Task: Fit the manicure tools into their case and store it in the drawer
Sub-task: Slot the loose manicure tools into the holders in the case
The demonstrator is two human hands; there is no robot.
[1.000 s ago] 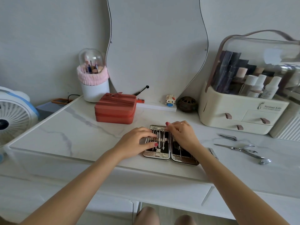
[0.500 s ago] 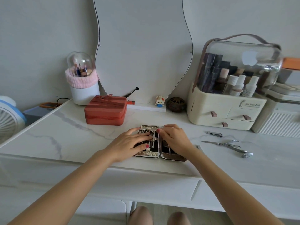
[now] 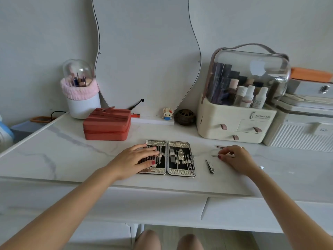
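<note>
White marble-patterned tabletop [image 3: 54,156] carried all items, with a wavy-edged mirror [image 3: 147,51] against the wall behind. The manicure case [image 3: 167,157] served as the reference landmark; it lay open flat near the front edge, both halves facing up.

Left of the case and behind it stood a white brush holder [image 3: 82,98] with a clear dome, and nearer, a red zip box [image 3: 108,124]. The left hand [image 3: 133,160] rested palm down on the left half of the case, fingers straight and slightly spread over the seated tools, gripping nothing. The right half held further tools in their clips.

Just right of the case lay a nail clipper [image 3: 210,166]. Further right, the right hand [image 3: 234,157] was lowered to the tabletop, fingers curled, with fingertips [image 3: 219,156] pinching a slim metal tool [image 3: 214,156]; its type could not be determined. Another small tool [image 3: 220,147] lay just behind that hand. A cream cosmetic organiser [image 3: 234,121] stood behind and right of the case.

Handling judgement: the loose tools appeared light, rigid, smooth and pointed, so they were likely to slip; hold mid-shaft. The case appeared stiff and hinged; grip by both long edges once closed. A drawer front [image 3: 153,206] was visible below the tabletop.
</note>
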